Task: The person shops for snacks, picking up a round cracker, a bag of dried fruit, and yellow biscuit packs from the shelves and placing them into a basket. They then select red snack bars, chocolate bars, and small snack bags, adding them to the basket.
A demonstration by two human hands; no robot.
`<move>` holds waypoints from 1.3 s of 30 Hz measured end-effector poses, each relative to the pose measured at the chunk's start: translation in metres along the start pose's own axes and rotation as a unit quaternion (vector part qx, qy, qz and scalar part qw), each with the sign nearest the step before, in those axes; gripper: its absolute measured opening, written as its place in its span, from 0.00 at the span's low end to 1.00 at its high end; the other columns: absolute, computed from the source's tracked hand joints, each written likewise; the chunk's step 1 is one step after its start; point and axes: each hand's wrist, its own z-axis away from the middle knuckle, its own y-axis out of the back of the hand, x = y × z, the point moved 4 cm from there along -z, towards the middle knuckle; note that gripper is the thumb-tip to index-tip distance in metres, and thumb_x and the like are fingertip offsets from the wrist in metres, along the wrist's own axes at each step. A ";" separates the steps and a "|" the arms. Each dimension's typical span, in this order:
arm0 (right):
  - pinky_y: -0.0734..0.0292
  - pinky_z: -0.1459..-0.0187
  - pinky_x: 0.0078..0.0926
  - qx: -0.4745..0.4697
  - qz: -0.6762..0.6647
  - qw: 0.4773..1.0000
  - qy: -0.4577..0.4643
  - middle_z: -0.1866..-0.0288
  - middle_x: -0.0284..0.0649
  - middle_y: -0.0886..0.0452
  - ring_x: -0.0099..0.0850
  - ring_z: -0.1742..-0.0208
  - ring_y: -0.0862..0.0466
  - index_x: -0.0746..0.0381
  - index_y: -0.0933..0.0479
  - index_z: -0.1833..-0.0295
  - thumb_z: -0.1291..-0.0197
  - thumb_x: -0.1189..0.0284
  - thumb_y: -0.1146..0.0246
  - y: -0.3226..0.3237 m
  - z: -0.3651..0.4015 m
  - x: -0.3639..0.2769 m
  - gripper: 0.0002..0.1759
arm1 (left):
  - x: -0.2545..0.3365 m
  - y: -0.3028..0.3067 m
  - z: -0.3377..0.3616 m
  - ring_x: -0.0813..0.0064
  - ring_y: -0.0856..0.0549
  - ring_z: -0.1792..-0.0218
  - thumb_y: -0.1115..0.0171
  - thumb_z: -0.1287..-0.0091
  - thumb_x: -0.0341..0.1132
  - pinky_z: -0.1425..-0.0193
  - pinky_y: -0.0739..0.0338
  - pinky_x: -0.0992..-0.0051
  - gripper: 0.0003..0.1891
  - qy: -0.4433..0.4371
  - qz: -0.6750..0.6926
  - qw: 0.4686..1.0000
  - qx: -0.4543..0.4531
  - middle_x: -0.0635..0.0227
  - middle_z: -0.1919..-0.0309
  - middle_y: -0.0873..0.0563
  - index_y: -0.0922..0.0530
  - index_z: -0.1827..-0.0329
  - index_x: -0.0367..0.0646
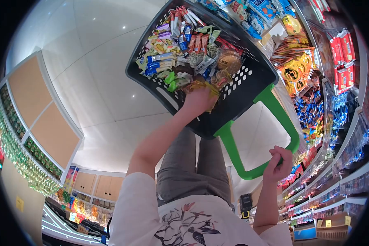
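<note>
A dark basket [246,96] full of small wrapped snacks fills the upper middle, tilted, with a green handle [281,112] towards the lower right. My left hand [201,100] reaches over its near side and is closed on a yellow packet [212,92], partly hidden by the fingers. Round brown snacks in clear wrap [229,61] lie just beyond it, and green wrappers [171,81] are to its left. At the handle's lower right corner, my right hand [279,164] has its fingers curled around the green bar.
Shelves of packaged snacks curve along the right, with yellow packets [297,71] and red packs [343,61] near the basket. Wooden cabinets [55,131] with hanging green packets stand at the left. Pale floor [102,82] shows between them. A black device [246,203] is near my right forearm.
</note>
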 end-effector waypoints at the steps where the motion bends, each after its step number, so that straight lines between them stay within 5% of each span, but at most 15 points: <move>1: 0.28 0.69 0.28 -0.002 0.005 1.000 -0.001 0.75 0.38 0.19 0.34 0.73 0.22 0.67 0.22 0.60 0.44 0.83 0.44 0.000 0.000 0.000 0.08 | -0.002 0.007 -0.010 0.51 0.19 0.56 0.38 0.35 0.46 0.50 0.24 0.58 0.19 -0.008 -0.001 0.999 0.047 0.51 0.62 0.19 0.23 0.51 0.39; 3: 0.28 0.69 0.28 0.001 0.005 1.000 -0.004 0.75 0.38 0.19 0.34 0.73 0.22 0.66 0.22 0.60 0.44 0.83 0.44 0.000 0.001 0.001 0.08 | -0.008 0.029 -0.037 0.51 0.21 0.50 0.38 0.36 0.39 0.47 0.25 0.59 0.18 -0.027 -0.025 0.977 0.211 0.52 0.55 0.21 0.25 0.47 0.39; 7: 0.28 0.69 0.28 0.004 0.001 1.000 -0.013 0.75 0.38 0.19 0.34 0.73 0.22 0.66 0.22 0.61 0.44 0.83 0.44 0.000 0.002 0.003 0.07 | 0.007 0.070 -0.098 0.48 0.27 0.41 0.37 0.39 0.35 0.40 0.29 0.57 0.28 -0.112 0.013 0.929 0.351 0.50 0.42 0.27 0.34 0.37 0.38; 15: 0.28 0.68 0.28 0.004 -0.016 1.000 -0.018 0.74 0.37 0.19 0.33 0.74 0.21 0.66 0.23 0.60 0.45 0.82 0.43 0.002 0.001 0.000 0.07 | 0.014 0.077 -0.137 0.53 0.35 0.34 0.32 0.45 0.44 0.35 0.38 0.52 0.39 0.028 -0.150 0.887 0.435 0.56 0.36 0.32 0.38 0.32 0.39; 18: 0.27 0.68 0.28 0.006 -0.022 1.000 -0.011 0.74 0.37 0.19 0.33 0.74 0.22 0.66 0.23 0.60 0.45 0.82 0.42 0.002 0.000 0.000 0.07 | -0.008 0.077 -0.127 0.50 0.35 0.34 0.30 0.47 0.42 0.34 0.37 0.52 0.43 0.084 -0.073 0.897 0.428 0.52 0.35 0.35 0.41 0.31 0.37; 24: 0.27 0.68 0.28 0.008 -0.026 1.000 -0.001 0.74 0.37 0.19 0.32 0.74 0.21 0.65 0.23 0.61 0.44 0.81 0.42 0.004 0.000 0.000 0.06 | -0.014 0.082 -0.131 0.46 0.30 0.41 0.25 0.49 0.46 0.42 0.28 0.55 0.48 0.010 -0.021 0.920 0.392 0.49 0.38 0.33 0.43 0.29 0.37; 30: 0.27 0.68 0.28 0.011 -0.031 0.999 0.005 0.74 0.36 0.19 0.32 0.74 0.21 0.66 0.23 0.61 0.45 0.81 0.43 0.005 -0.002 -0.001 0.06 | -0.018 0.083 -0.151 0.45 0.28 0.43 0.23 0.51 0.51 0.41 0.28 0.55 0.52 0.094 0.010 0.934 0.345 0.48 0.39 0.32 0.44 0.28 0.39; 33: 0.26 0.68 0.28 0.012 -0.037 0.999 0.005 0.73 0.36 0.18 0.32 0.74 0.21 0.66 0.23 0.61 0.45 0.81 0.42 0.004 -0.003 -0.003 0.06 | -0.028 0.078 -0.153 0.46 0.30 0.39 0.25 0.50 0.56 0.40 0.28 0.54 0.52 0.066 0.034 0.928 0.366 0.47 0.38 0.32 0.44 0.28 0.39; 37: 0.26 0.68 0.28 0.018 -0.043 0.999 0.011 0.73 0.37 0.18 0.32 0.74 0.21 0.65 0.23 0.61 0.46 0.82 0.42 0.004 -0.003 -0.002 0.07 | -0.025 0.070 -0.130 0.47 0.30 0.38 0.21 0.55 0.48 0.37 0.29 0.58 0.53 0.002 -0.043 0.943 0.330 0.50 0.37 0.32 0.44 0.28 0.44; 39: 0.27 0.69 0.28 0.021 -0.048 0.999 0.012 0.73 0.36 0.18 0.33 0.74 0.20 0.64 0.23 0.61 0.48 0.82 0.41 0.003 -0.001 -0.002 0.08 | -0.034 0.069 -0.136 0.47 0.30 0.38 0.26 0.54 0.34 0.35 0.30 0.57 0.49 -0.017 -0.051 0.942 0.331 0.51 0.37 0.32 0.44 0.28 0.47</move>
